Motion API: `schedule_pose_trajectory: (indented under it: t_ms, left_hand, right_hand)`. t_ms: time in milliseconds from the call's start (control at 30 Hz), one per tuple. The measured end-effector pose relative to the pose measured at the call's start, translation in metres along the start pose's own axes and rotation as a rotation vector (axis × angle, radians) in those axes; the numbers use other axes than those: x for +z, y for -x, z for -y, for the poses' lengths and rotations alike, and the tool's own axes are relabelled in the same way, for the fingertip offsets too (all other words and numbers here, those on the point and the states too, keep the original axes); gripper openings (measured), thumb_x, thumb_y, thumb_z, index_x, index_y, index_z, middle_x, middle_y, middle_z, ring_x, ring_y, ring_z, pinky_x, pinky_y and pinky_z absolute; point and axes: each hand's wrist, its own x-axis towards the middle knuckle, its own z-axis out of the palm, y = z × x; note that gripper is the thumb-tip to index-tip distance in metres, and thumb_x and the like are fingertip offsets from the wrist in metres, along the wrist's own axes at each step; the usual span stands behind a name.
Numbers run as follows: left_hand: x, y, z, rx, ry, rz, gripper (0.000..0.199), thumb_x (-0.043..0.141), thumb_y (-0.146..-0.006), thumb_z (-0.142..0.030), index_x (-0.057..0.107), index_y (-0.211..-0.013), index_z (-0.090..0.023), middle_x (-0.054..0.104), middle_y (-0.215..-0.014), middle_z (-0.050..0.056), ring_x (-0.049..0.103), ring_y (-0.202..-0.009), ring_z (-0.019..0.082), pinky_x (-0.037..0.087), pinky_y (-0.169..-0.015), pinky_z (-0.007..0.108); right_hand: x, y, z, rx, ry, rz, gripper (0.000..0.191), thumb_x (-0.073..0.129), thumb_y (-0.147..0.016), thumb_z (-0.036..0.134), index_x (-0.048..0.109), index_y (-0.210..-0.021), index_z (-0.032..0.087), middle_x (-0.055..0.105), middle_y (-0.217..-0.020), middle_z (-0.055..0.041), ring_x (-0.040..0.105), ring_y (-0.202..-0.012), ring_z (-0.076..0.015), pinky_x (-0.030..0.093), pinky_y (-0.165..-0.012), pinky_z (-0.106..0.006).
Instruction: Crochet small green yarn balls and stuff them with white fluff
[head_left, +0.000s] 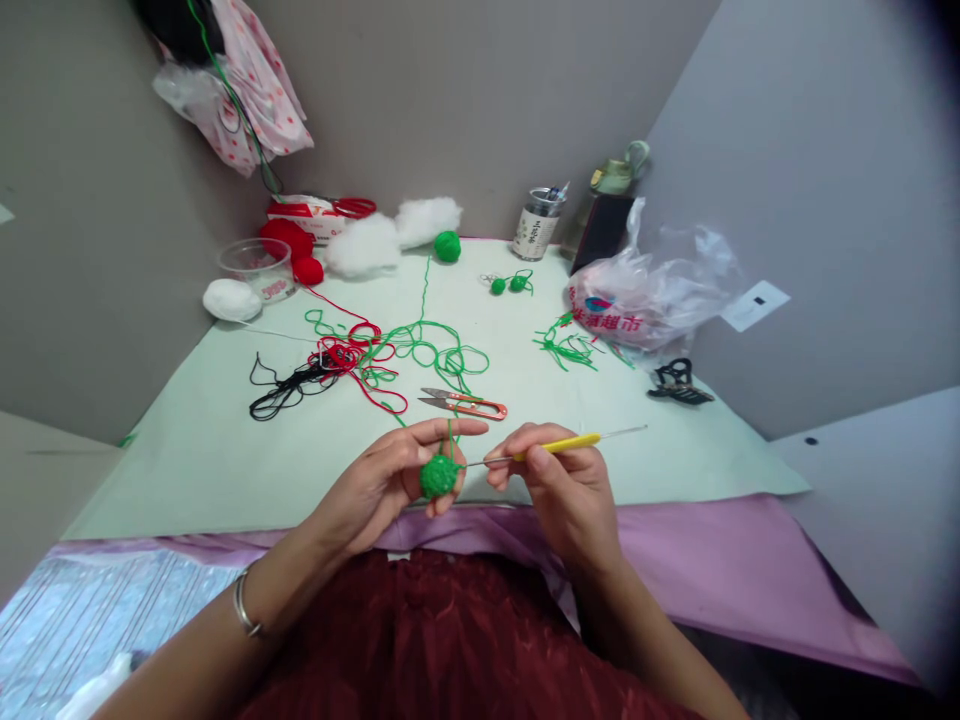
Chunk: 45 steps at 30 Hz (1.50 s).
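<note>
My left hand (390, 478) pinches a small round green crocheted piece (439, 476) at the table's front edge, its index finger stretched out with green yarn (451, 436) running over it. Closed around a crochet hook with a yellow handle (562, 445), my right hand (566, 490) is just to the right. The hook's thin metal tip points left and reaches the right side of the green piece. Orange-handled thread snips (476, 406) lie on the table just beyond my hands.
Tangled red yarn (386, 400), green yarn (424, 350) and black yarn (289, 390) lie at left centre. Behind are white stuffing (365, 246), a green ball (448, 246) and a pen cup (537, 228). A plastic bag (645, 295) and black hair clip (677, 383) are right.
</note>
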Motion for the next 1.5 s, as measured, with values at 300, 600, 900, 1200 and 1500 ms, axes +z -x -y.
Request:
schedule_pose_trajectory:
  t_ms: [300, 600, 900, 1200, 1500]
  left_hand:
    - [0.000, 0.000, 0.000, -0.007, -0.001, -0.026, 0.039, 0.060, -0.096, -0.034, 0.072, -0.129, -0.018, 0.066, -0.083, 0.005, 0.060, -0.066, 0.013, 0.046, -0.060, 0.024]
    - [0.003, 0.003, 0.004, 0.073, -0.273, -0.067, 0.050, 0.079, -0.085, -0.024, 0.069, -0.134, -0.032, 0.069, -0.129, 0.005, 0.064, -0.116, 0.022, 0.046, -0.104, 0.036]
    - [0.012, 0.003, -0.001, 0.120, -0.310, -0.143, 0.069, 0.086, -0.076, -0.022, 0.064, -0.141, -0.033, 0.067, -0.110, 0.003, 0.064, -0.106, 0.021, 0.049, -0.098, 0.034]
    - [0.008, 0.003, 0.001, 0.125, -0.331, -0.118, 0.084, 0.083, -0.080, -0.023, 0.047, -0.155, -0.032, 0.066, -0.106, 0.003, 0.062, -0.095, 0.016, 0.047, -0.085, 0.027]
    - [0.007, 0.004, -0.002, 0.142, -0.389, -0.150, 0.076, 0.085, -0.077, -0.024, 0.057, -0.148, -0.029, 0.062, -0.098, 0.002, 0.057, -0.088, 0.015, 0.045, -0.080, 0.028]
  right_hand:
    - [-0.003, -0.003, 0.003, 0.022, -0.027, -0.023, 0.015, 0.075, -0.090, 0.034, 0.078, -0.088, 0.020, 0.078, -0.079, -0.0045, 0.073, -0.062, -0.0154, 0.061, -0.059, -0.027]
    - [0.003, 0.001, -0.004, -0.149, 0.188, 0.028, 0.016, 0.067, -0.096, 0.034, 0.079, -0.095, 0.025, 0.077, -0.090, -0.0049, 0.068, -0.076, -0.0171, 0.055, -0.065, -0.031]
    - [0.008, -0.001, -0.003, -0.229, 0.287, 0.046, 0.017, 0.064, -0.098, 0.033, 0.079, -0.099, 0.027, 0.079, -0.093, -0.0054, 0.072, -0.084, -0.0192, 0.057, -0.064, -0.031]
    - [0.005, 0.000, 0.002, -0.281, 0.450, 0.153, 0.016, 0.065, -0.097, 0.021, 0.079, -0.103, 0.026, 0.078, -0.101, -0.0059, 0.072, -0.098, -0.0200, 0.060, -0.086, -0.037]
    - [0.011, 0.003, -0.001, -0.330, 0.471, 0.027, 0.021, 0.064, -0.095, 0.014, 0.080, -0.099, 0.026, 0.079, -0.096, -0.0059, 0.074, -0.093, -0.0206, 0.062, -0.078, -0.036]
